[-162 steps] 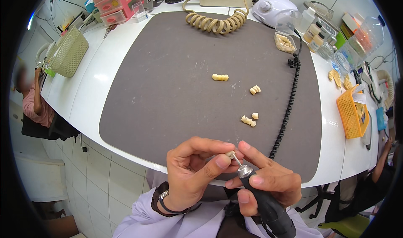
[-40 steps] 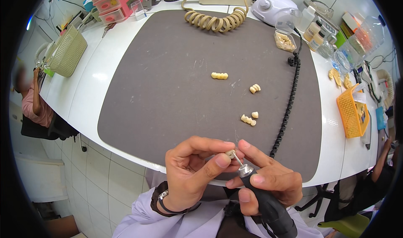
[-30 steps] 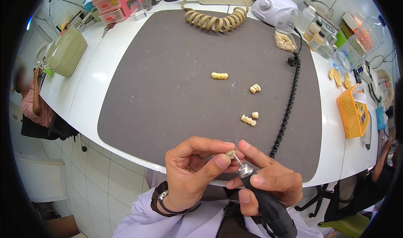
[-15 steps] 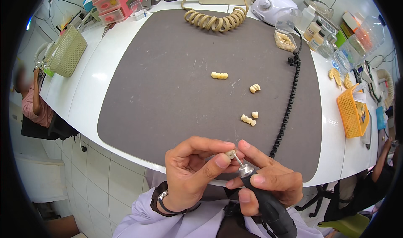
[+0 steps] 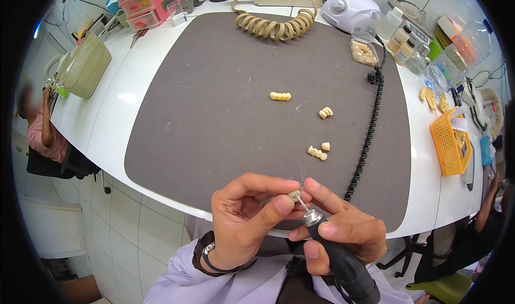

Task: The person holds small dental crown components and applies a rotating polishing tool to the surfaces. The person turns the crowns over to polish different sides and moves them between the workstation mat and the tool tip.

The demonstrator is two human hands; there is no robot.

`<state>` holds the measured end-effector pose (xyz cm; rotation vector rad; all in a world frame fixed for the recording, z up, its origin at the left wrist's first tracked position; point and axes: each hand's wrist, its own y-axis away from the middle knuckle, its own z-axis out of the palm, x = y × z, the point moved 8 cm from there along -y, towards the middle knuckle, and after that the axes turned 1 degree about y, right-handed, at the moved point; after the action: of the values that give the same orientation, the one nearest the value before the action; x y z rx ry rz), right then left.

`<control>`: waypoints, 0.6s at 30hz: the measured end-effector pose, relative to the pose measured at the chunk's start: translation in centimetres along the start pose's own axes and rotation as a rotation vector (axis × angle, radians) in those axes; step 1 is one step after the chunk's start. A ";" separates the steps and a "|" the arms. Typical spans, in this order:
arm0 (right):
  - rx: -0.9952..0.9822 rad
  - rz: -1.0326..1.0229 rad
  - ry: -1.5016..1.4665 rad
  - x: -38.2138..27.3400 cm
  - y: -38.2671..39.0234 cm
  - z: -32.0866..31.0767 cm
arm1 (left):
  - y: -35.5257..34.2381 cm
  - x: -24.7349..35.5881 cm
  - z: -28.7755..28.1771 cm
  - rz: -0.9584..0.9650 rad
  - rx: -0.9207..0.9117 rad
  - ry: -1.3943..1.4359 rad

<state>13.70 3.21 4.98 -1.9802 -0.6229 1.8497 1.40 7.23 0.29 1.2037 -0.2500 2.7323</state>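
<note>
Between the fingertips and thumb of my left hand (image 5: 249, 213) is a small off-white dental crown (image 5: 294, 196), partly covered by the fingers. My right hand (image 5: 348, 223) is wrapped around a black rotary handpiece (image 5: 343, 264) with a silver collar. Its thin bit points up and left and meets the crown. Ahead on the grey mat lie a tooth-coloured dental bridge (image 5: 280, 96), a smaller bridge piece (image 5: 325, 112), a single crown (image 5: 325, 146) and another bridge (image 5: 317, 153).
A black coiled cord (image 5: 370, 127) runs along the right of the grey mat (image 5: 225, 89). A beige coiled hose (image 5: 276, 28) lies at the back. On the right stand a box of tooth pieces (image 5: 364, 52), bottles (image 5: 399, 38) and an orange basket (image 5: 446, 148). Other people sit at both sides.
The handpiece and my right hand have shifted very slightly up and left. My left hand keeps the crown in nearly the same place.
</note>
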 end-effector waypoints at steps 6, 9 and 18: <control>0.031 -0.004 -0.040 0.2 0.1 -0.1 | 0.0 0.0 -0.1 0.004 -0.008 -0.008; 0.119 0.011 -0.090 0.3 0.1 -0.3 | 0.0 0.0 0.0 0.004 -0.010 -0.004; 0.140 0.016 -0.105 0.4 0.1 -0.4 | 0.0 0.0 0.1 -0.001 -0.014 0.004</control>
<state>14.13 3.34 4.62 -1.8141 -0.4928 1.9603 1.46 7.26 0.34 1.1942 -0.2673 2.7274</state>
